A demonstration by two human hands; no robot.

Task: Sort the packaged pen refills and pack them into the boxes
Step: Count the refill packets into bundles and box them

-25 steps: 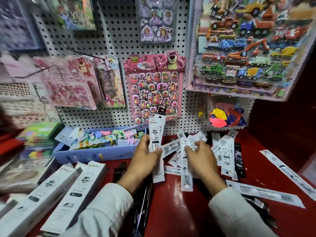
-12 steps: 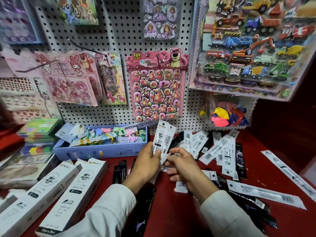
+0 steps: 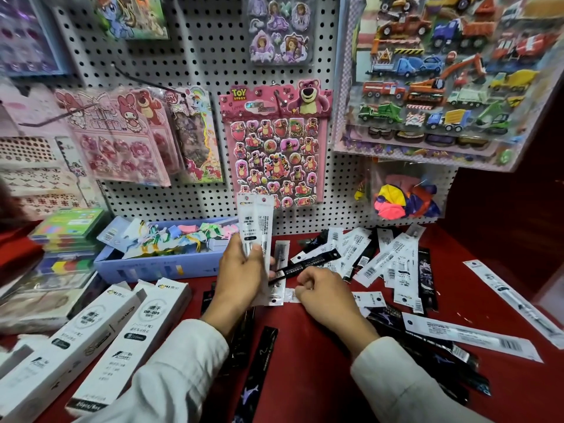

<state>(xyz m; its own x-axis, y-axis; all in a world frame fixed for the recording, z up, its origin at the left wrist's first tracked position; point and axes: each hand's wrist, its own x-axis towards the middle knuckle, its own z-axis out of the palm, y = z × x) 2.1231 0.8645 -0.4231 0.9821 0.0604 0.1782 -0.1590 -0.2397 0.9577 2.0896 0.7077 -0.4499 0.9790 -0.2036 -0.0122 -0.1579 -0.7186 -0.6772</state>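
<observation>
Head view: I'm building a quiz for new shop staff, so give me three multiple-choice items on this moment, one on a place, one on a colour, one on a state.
1. Where do the white boxes lie?
A. left of the left hand
B. hung on the pegboard
C. inside the blue tray

2. What colour is the counter?
A. green
B. red
C. white

3. What is the left hand doing?
A. resting flat and empty
B. holding white refill packs upright
C. closing a box

Answers:
1 A, the boxes lie at the lower left of the counter.
2 B, bare red shows between the packs.
3 B, the white refill packs stand up from its grip.
</observation>
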